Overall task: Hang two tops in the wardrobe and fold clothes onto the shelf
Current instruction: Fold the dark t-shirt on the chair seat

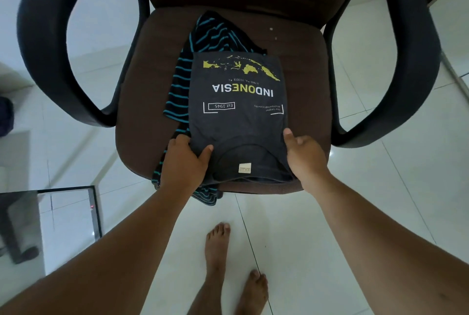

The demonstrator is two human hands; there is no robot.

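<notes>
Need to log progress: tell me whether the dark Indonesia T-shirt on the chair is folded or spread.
Folded: the T-shirt lies as a narrow rectangle, no sleeves showing, on the chair seat.

striped garment [180,91] half under t-shirt [237,122]

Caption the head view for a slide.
Both hands grip a folded Indonesia T-shirt atop a striped top on a chair.

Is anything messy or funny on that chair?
Yes. The striped garment lies crumpled under the neatly folded dark T-shirt, spilling over the chair seat's front edge. A few pale specks dot the seat.
</notes>
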